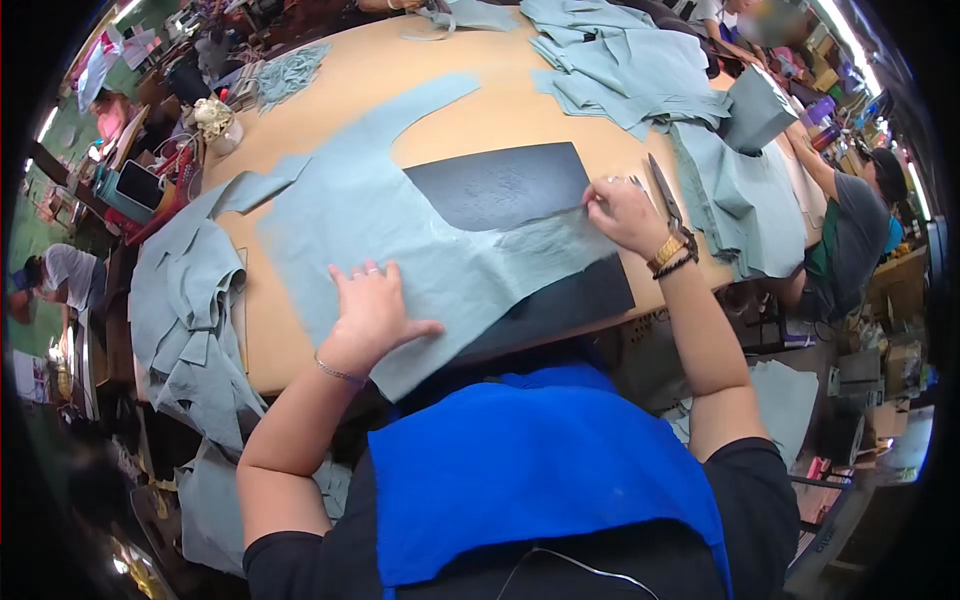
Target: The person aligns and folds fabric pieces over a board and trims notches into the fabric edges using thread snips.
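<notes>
A large cut piece of pale blue-green fabric (345, 215) lies across the table and partly over a black mat (515, 185). On its lower part my left hand (372, 310) rests flat, fingers spread. My right hand (627, 215) pinches the narrow right end of the same piece above the mat's right edge. That end looks slightly raised and creased. Just right of my right hand lie dark scissors (665, 190), their blades pointing away from me.
Stacked fabric pieces (620, 75) cover the far right, with more draped at the right edge (745, 200). Crumpled fabric (190, 300) hangs over the left edge. Thin strips (290, 77) and a white cup (222, 135) stand far left. A co-worker (860, 220) sits at right.
</notes>
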`<state>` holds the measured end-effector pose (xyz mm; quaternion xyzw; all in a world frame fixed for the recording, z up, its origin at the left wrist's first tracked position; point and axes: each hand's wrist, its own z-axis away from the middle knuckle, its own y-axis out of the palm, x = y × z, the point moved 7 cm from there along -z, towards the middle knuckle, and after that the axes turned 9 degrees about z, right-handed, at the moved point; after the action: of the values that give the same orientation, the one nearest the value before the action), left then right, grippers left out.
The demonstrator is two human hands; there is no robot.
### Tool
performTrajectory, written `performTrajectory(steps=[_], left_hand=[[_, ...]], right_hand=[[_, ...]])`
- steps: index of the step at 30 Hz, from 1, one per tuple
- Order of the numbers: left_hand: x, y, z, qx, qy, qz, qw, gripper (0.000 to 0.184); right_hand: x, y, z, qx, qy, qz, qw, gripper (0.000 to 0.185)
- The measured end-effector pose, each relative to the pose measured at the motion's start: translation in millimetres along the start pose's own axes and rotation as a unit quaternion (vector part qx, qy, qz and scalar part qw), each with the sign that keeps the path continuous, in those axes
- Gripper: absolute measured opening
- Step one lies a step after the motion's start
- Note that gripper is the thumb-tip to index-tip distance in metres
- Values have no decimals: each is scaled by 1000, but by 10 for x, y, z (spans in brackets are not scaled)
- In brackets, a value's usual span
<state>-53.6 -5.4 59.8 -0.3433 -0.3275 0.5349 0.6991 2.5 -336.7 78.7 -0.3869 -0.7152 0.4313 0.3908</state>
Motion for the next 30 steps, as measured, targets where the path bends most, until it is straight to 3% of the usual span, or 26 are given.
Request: performTrajectory(steps=[3,6,9,10,13,14,15,16,19,23,25,30], left_hand=[[-320,-155,-180,-240,178,91,950,93],[-656,-283,-710,-357,395,180,827,77],[-918,-340,-991,-316,496,246,771,58],[-953,-391,-955,-369,476,264,754,49],[-1127,-387,-990,-320,386,195,843,47],[-1149,-387,-962,-349,375,184,839,48],[-1158,-386,-946,-361,377,203,828,49],[-1152,-381,-932,-372,378,222,818,50],[-1141,-399,-890,-389,370,240,809,53],[-1117,-390,-926,-369,360,243,822,46],[-1071,-336,-1063,-362,360,235,827,34],[-858,-385,-1256,-299,376,211,851,17]], right_hand=[[61,-215,-164,23,-29,38,999,6],[95,-353,-287,65,-49,34,996,6],[33,-487,-375,-9,-67,219,973,7],[85,-587,-391,-98,-97,299,944,10],[239,-653,-387,-157,-96,194,964,12],[160,-407,-373,-126,-72,124,982,16],[189,-164,-377,1,-35,39,999,21],[384,-75,-314,4,-83,-56,995,22],[488,410,-204,74,-66,-96,990,24],[405,722,-256,82,-89,-97,988,17],[373,732,-271,87,-87,-102,987,13],[379,694,-183,22,-107,-96,989,10]])
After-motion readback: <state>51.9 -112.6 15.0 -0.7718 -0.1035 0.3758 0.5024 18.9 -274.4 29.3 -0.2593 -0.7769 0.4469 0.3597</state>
